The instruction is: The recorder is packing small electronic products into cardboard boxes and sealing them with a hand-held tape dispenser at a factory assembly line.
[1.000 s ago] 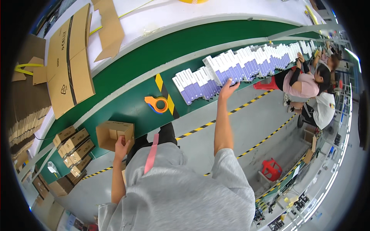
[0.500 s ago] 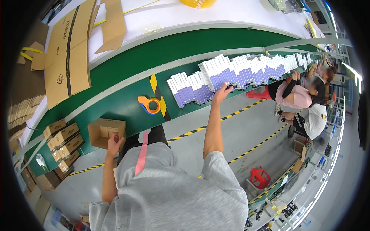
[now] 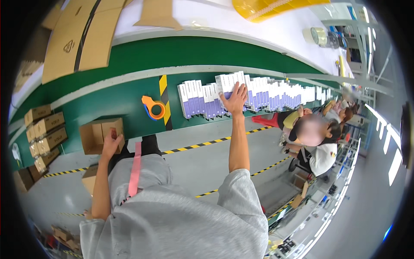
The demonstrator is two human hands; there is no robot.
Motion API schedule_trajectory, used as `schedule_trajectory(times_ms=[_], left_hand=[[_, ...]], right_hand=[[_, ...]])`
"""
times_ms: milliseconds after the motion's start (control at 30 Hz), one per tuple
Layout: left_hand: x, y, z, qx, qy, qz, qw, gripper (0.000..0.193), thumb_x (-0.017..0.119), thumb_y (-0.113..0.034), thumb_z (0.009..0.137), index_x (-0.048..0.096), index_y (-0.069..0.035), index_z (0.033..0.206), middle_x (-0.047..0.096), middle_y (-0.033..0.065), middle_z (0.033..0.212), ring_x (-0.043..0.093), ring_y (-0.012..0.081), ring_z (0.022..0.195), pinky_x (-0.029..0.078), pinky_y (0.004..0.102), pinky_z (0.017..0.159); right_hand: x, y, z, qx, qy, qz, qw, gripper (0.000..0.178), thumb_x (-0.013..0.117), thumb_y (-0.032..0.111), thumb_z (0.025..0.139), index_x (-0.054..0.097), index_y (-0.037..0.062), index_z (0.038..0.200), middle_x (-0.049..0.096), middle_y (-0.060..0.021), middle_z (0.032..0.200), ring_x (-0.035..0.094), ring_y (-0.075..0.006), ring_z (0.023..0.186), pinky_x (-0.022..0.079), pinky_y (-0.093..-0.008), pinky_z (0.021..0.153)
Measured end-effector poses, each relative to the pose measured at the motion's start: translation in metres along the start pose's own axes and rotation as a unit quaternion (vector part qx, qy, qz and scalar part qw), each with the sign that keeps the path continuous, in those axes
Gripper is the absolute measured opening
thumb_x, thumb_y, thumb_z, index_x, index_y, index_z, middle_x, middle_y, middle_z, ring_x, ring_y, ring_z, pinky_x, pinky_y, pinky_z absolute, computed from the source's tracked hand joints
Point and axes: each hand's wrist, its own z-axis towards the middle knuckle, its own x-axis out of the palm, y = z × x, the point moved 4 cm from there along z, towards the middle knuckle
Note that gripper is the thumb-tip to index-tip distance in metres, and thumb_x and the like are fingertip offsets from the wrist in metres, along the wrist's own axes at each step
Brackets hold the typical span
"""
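Note:
An open brown cardboard box rests at the near edge of the green bench on the left. My left hand grips its right wall, fingers over the rim. Farther right, my right hand lies across several slim white-and-purple boxes, thumb and fingers spread over them. This group sits higher than its neighbours. More such boxes stand in a long row on both sides of that hand. Between the carton and the row lies an orange tape dispenser with a blue part.
Small closed cartons are stacked at the left. Flat cardboard lies on the white upper shelf, below a yellow roll or sheet. Yellow-black tape crosses the bench. A co-worker sits farther right.
My right hand has moved left along the row and now spreads across the raised boxes. My left hand stays on the carton. The whole view has shifted.

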Motion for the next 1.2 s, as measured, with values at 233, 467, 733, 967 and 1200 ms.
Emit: schedule_trajectory(times_ms=[233, 467, 733, 967, 1200], left_hand=[[0.009, -0.019, 0.001, -0.043, 0.051, 0.051, 0.996, 0.042, 0.067, -0.027, 0.092, 0.052, 0.000, 0.119, 0.063, 0.0113, 0.099, 0.060, 0.0159, 0.089, 0.048, 0.0309, 0.077], [-0.047, -0.034, -0.029, 0.066, -0.041, -0.034, 0.996, 0.031, 0.063, -0.023, 0.095, 0.058, 0.000, 0.115, 0.063, 0.0149, 0.111, 0.061, 0.0247, 0.101, 0.048, 0.0361, 0.086], [-0.126, 0.049, -0.051, 0.090, -0.257, 0.146, 0.951, 0.044, 0.062, -0.022, 0.091, 0.052, -0.006, 0.131, 0.055, 0.0189, 0.131, 0.051, 0.0408, 0.120, 0.045, 0.0450, 0.099], [-0.159, 0.053, -0.036, 0.045, -0.044, 0.159, 0.985, 0.040, 0.062, -0.025, 0.085, 0.065, -0.009, 0.121, 0.067, 0.0195, 0.111, 0.063, 0.0395, 0.101, 0.051, 0.0467, 0.087], [-0.202, 0.090, -0.037, 0.047, -0.076, 0.171, 0.981, 0.025, 0.057, -0.022, 0.091, 0.071, -0.004, 0.103, 0.069, 0.0181, 0.099, 0.065, 0.0391, 0.090, 0.053, 0.0465, 0.081]], right_hand=[[-0.001, -0.009, 0.022, 0.129, 0.075, -0.068, 0.986, 0.116, 0.074, 0.066, 0.062, 0.030, 0.0012, 0.148, 0.045, -0.0325, 0.130, 0.042, -0.0477, 0.121, 0.030, -0.0585, 0.104], [-0.001, -0.014, 0.042, 0.241, 0.183, -0.134, 0.944, 0.133, 0.073, 0.078, 0.055, 0.021, 0.0049, 0.154, 0.054, -0.0315, 0.131, 0.055, -0.0420, 0.122, 0.044, -0.0498, 0.101], [-0.097, 0.299, -0.050, -0.111, -0.005, 0.221, 0.969, 0.113, 0.084, 0.025, 0.061, 0.021, -0.0012, 0.152, 0.032, -0.0260, 0.150, 0.033, -0.0413, 0.137, 0.024, -0.0473, 0.116], [-0.054, 0.539, -0.151, -0.341, 0.148, 0.370, 0.851, 0.127, 0.087, 0.031, 0.048, 0.019, 0.0025, 0.151, 0.028, -0.0324, 0.140, 0.032, -0.0498, 0.128, 0.030, -0.0570, 0.106], [-0.015, 0.582, -0.165, -0.390, 0.197, 0.203, 0.876, 0.115, 0.083, 0.031, 0.052, 0.030, 0.0112, 0.152, 0.030, -0.0292, 0.138, 0.036, -0.0472, 0.122, 0.030, -0.0558, 0.104]])
